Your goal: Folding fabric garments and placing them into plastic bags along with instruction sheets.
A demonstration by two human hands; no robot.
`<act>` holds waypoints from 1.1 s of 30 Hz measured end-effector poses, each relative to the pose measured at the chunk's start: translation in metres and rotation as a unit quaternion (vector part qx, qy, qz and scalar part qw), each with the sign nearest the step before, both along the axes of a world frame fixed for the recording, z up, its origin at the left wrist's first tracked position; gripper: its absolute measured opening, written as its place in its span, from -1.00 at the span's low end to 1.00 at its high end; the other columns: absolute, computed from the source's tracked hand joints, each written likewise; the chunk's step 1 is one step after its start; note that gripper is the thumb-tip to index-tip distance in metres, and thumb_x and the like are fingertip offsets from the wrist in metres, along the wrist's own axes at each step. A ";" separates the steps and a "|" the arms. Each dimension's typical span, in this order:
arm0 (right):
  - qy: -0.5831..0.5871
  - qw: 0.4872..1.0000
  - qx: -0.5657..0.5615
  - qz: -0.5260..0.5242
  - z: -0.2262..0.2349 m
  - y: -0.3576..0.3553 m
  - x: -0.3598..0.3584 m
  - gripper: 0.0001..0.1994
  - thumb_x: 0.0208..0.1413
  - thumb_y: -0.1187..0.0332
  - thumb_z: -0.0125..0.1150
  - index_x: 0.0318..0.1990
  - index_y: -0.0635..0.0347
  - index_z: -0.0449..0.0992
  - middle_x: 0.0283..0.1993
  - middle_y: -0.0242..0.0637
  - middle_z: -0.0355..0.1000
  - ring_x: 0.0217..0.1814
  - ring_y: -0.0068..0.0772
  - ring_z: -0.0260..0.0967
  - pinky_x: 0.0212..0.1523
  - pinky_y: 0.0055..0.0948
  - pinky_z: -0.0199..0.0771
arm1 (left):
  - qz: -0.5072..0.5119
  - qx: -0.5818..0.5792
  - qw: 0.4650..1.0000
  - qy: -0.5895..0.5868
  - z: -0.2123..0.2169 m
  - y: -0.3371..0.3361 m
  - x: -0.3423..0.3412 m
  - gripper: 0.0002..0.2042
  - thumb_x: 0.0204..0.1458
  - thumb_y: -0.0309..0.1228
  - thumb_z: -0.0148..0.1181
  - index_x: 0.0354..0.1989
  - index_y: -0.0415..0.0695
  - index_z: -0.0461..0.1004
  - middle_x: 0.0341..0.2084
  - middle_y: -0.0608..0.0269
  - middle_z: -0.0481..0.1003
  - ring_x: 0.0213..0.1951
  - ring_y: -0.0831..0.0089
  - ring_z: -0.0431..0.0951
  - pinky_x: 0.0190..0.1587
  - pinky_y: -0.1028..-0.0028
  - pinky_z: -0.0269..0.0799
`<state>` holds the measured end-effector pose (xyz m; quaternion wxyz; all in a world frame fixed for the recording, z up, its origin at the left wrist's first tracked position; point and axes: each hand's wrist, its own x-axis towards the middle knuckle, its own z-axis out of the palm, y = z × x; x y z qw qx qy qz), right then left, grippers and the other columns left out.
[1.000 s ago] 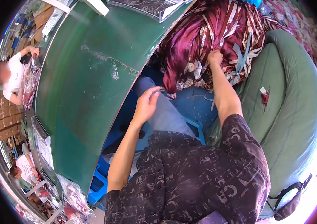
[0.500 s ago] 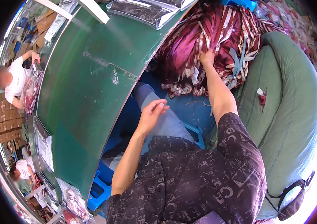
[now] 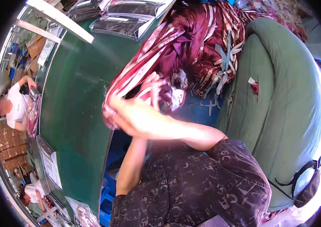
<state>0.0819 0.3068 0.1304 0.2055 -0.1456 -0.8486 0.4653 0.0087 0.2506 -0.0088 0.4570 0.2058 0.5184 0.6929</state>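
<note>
At the green table's edge, my right hand (image 3: 119,112) is closed on a bunch of dark red and white striped satin cloth (image 3: 134,75). The cloth stretches from there back to the crumpled heap of the same fabric (image 3: 206,34). My right forearm crosses over my left one and hides part of it. Beyond it, my left hand (image 3: 152,84) shows as a blur against hanging cloth. Whether its fingers grip that cloth is unclear.
The green table (image 3: 77,94) lies to the left, with clear plastic packages of dark goods (image 3: 120,26) at its far end. A bulging green cloth sack (image 3: 285,98) stands at the right, a black strapped pouch (image 3: 308,189) on it. Co-workers (image 3: 14,104) are across the table.
My right hand has come from the heap to the table's edge, pulling striped cloth leftward. My left hand has moved up and forward to the cloth, behind the right forearm.
</note>
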 end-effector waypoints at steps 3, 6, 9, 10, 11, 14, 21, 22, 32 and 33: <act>0.243 0.959 -0.100 0.110 0.001 -0.001 0.012 -0.92 0.24 0.41 0.16 -0.18 0.20 0.46 -0.35 -0.22 0.46 -0.46 -0.36 0.35 -0.34 -0.45 0.32 | 0.092 0.026 0.995 -0.028 0.026 -0.076 -0.033 -0.76 0.27 -0.32 0.03 -0.05 -0.24 0.42 -0.26 0.14 0.48 -0.29 0.44 0.43 -0.23 0.48 0.36; 0.248 0.953 -0.174 -0.020 -0.046 0.016 0.029 -0.89 0.26 0.40 0.17 -0.15 0.22 0.50 -0.34 -0.33 0.44 -0.40 -0.46 0.34 -0.34 -0.51 0.33 | 0.069 -0.071 0.984 0.151 0.135 -0.152 -0.015 -0.75 0.23 -0.37 -0.02 -0.35 -0.29 0.51 -0.58 0.12 0.48 -0.61 0.51 0.35 -0.50 0.62 0.26; 0.154 0.894 -0.309 -0.286 -0.106 0.034 0.032 -0.80 0.29 0.30 0.16 -0.09 0.26 0.52 -0.29 -0.39 0.44 -0.31 -0.54 0.34 -0.29 -0.57 0.39 | 0.131 -0.066 0.971 0.187 0.160 -0.275 -0.033 -0.69 0.26 -0.30 -0.04 -0.39 -0.29 0.48 -0.55 -0.02 0.54 -0.76 0.54 0.22 -0.63 0.59 0.20; 0.142 0.846 -0.407 -0.314 -0.136 0.044 0.038 -0.72 0.25 0.26 0.20 -0.03 0.27 0.48 -0.23 -0.32 0.44 -0.26 -0.52 0.35 -0.26 -0.58 0.41 | 0.152 -0.060 0.966 0.200 0.168 -0.290 -0.034 -0.66 0.28 -0.26 -0.05 -0.40 -0.28 0.46 -0.53 -0.09 0.57 -0.84 0.55 0.16 -0.69 0.58 0.18; 0.135 0.845 -0.374 -0.357 -0.171 0.052 0.038 -0.66 0.22 0.24 0.24 0.02 0.28 0.45 -0.20 -0.28 0.43 -0.23 -0.48 0.36 -0.23 -0.55 0.42 | 0.115 -0.098 0.950 0.274 0.187 -0.309 -0.034 -0.63 0.30 -0.23 -0.09 -0.39 -0.28 0.46 -0.55 -0.07 0.56 -0.85 0.54 0.16 -0.69 0.58 0.18; 0.095 0.841 -0.267 -0.460 -0.230 0.071 0.036 -0.42 0.12 0.15 0.35 0.16 0.34 0.32 -0.05 -0.06 0.39 -0.10 -0.29 0.39 -0.07 -0.41 0.46 | 0.080 -0.113 0.931 0.338 0.236 -0.341 -0.034 -0.60 0.34 -0.20 -0.16 -0.32 -0.30 0.45 -0.61 0.01 0.51 -0.85 0.55 0.14 -0.70 0.60 0.15; -0.048 0.775 0.016 -0.630 -0.309 0.230 0.045 -0.16 -0.09 0.13 0.40 0.33 0.27 0.16 0.36 0.30 -0.01 0.28 0.35 0.12 0.34 -0.02 0.17 | 0.029 0.134 0.924 0.358 0.312 -0.419 -0.105 -0.53 0.42 -0.18 -0.37 -0.01 -0.40 0.35 -0.91 0.44 0.23 -0.87 0.66 0.01 -0.79 0.70 -0.11; -0.085 0.791 0.053 -0.604 -0.294 0.226 0.039 -0.22 -0.04 0.16 0.34 0.34 0.21 0.19 0.35 0.28 0.06 0.26 0.29 0.17 0.32 -0.06 0.22 | 0.027 0.166 0.917 0.361 0.313 -0.363 -0.066 -0.51 0.43 -0.18 -0.40 0.03 -0.42 0.33 -0.95 0.50 0.19 -0.87 0.68 -0.01 -0.80 0.71 -0.15; -0.158 0.901 -0.391 -0.106 -0.009 -0.035 0.089 -0.51 0.25 -0.14 0.10 -0.43 0.10 0.60 -0.63 -0.47 0.37 -0.53 -0.59 0.28 -0.50 -0.66 0.25 | 0.046 0.023 0.945 0.324 0.242 -0.397 -0.117 -0.54 0.36 -0.11 -0.06 0.22 -0.23 0.34 -0.20 0.16 0.61 -0.71 0.84 0.16 -0.68 0.83 -0.08; -0.135 0.896 -0.423 0.007 -0.009 -0.048 0.089 -0.55 0.26 -0.11 0.09 -0.34 0.09 0.61 -0.52 -0.43 0.42 -0.50 -0.59 0.30 -0.49 -0.65 0.27 | 0.093 0.047 0.935 0.339 0.211 -0.361 -0.094 -0.52 0.28 -0.17 0.09 0.21 -0.31 0.33 -0.14 0.09 0.60 -0.67 0.76 0.23 -0.66 0.76 0.07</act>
